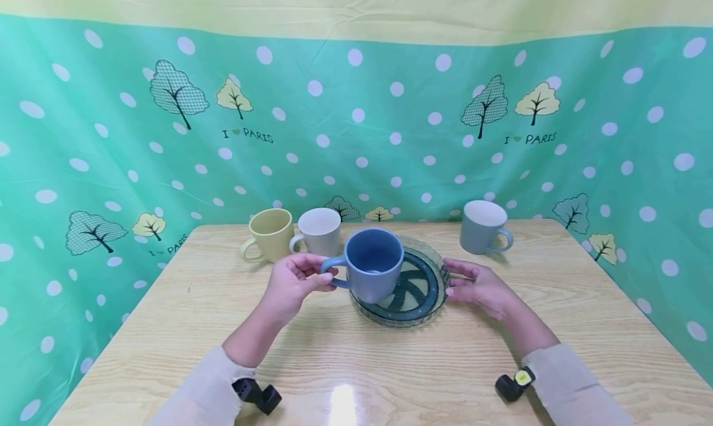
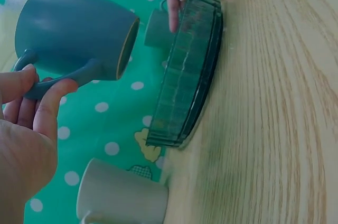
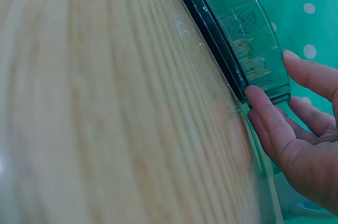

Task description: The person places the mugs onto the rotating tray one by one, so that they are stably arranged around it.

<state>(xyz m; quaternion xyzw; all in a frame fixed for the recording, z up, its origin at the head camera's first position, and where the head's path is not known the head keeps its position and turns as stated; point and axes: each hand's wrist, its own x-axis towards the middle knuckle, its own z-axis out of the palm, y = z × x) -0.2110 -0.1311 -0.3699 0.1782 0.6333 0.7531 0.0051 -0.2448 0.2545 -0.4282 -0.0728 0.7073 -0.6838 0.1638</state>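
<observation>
My left hand (image 1: 295,283) grips the handle of a blue mug (image 1: 374,276), thumb and fingers curled round it. In the left wrist view the blue mug (image 2: 74,31) is held upright, raised above a round transparent tray (image 2: 182,76) with a ribbed wall. From the head view the mug overlaps the left part of the tray (image 1: 440,252), whose base carries a dark ring and curved spokes. At the tray's right side, my right hand (image 1: 479,286) touches the outer wall with extended fingers. The right wrist view places its fingertips (image 3: 257,94) at the wall's lower edge.
A yellow mug (image 1: 271,234) and a white mug (image 1: 321,231) stand side by side at the back left of the wooden table (image 1: 223,327). Farther right is a grey-blue mug (image 1: 482,228), its handle facing right. A green dotted curtain (image 1: 356,129) hangs behind the table.
</observation>
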